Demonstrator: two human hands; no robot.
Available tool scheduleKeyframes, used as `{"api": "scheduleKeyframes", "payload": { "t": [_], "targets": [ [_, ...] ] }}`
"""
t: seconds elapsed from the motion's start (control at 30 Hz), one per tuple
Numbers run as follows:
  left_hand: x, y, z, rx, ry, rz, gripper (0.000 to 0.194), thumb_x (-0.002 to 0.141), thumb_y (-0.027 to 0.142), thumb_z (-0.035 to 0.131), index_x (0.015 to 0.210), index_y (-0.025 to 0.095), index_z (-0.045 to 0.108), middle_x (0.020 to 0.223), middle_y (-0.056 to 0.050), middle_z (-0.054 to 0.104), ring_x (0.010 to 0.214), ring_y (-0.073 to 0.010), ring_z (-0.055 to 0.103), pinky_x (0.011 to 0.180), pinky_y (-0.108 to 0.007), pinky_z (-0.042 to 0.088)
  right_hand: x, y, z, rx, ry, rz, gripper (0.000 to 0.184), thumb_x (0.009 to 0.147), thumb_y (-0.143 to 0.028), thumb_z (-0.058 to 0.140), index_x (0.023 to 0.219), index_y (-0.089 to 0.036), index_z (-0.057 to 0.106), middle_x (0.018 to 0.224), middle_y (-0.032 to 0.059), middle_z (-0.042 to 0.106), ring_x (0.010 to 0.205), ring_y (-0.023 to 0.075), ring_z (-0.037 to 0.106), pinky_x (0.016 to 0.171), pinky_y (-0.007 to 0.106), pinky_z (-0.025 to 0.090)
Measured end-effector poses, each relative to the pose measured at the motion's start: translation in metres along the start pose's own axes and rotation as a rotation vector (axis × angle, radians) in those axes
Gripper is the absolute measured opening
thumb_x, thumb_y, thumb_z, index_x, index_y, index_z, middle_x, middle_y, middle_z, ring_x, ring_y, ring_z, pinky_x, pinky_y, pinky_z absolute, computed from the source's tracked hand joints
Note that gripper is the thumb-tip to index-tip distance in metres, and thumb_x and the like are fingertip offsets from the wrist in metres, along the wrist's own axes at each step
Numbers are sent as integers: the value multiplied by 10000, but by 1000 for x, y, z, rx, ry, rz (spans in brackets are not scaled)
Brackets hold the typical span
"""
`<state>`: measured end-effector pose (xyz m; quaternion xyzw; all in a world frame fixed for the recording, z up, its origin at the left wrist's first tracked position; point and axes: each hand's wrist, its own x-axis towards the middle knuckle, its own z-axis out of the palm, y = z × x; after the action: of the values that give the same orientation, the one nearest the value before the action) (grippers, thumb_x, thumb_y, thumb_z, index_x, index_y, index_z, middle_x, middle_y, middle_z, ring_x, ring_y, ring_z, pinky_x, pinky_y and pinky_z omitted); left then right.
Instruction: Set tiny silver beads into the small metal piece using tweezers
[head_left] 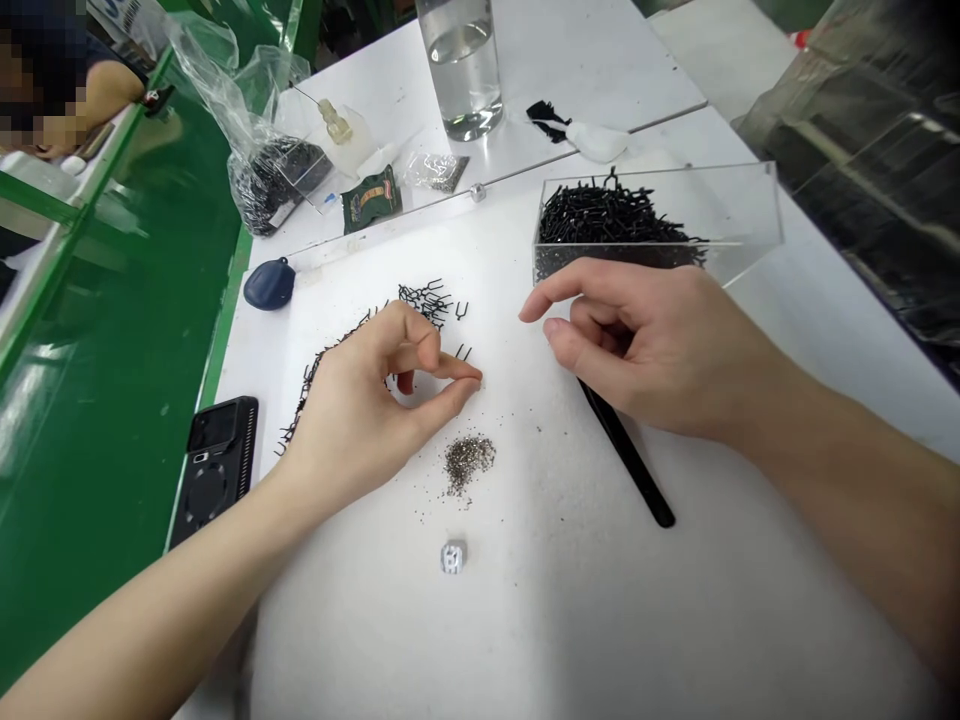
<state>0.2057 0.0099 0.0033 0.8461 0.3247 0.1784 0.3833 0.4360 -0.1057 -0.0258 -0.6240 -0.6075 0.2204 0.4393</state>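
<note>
Acrylic box (750, 220) behind the right hand (630, 350) (phone (217, 470) left of the left hand (360, 400))

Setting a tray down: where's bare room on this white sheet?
The white sheet is bare right of the black rod and below the right hand. It's crowded around the left hand, with scattered black wire pieces and a dark grit pile.
</note>
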Motion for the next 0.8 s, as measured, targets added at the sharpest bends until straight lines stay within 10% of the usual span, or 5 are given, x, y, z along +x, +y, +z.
{"api": "scheduleKeyframes", "payload": {
  "t": [0.4,0.8],
  "targets": [
    [2,-6,-35,109,183,30,365,908,249,883,878,297,523,769,43,779,1011,-301,896,674,-384,662,0,-1,-1,2,-39,81,162,944,-196,683,1081,-224,764,593,-100,479,491,116,430,529,328,381],
    [10,-13,-13,78,63,17,337,909,259,825,887,301,492,876,37,870,946,-279,891,645,-404,595,-1,1,0,-39,-86,106,213,877,-127,693,1046,-238,761,600,-104,460,493,120,425,528,326,380]
  ]
}}
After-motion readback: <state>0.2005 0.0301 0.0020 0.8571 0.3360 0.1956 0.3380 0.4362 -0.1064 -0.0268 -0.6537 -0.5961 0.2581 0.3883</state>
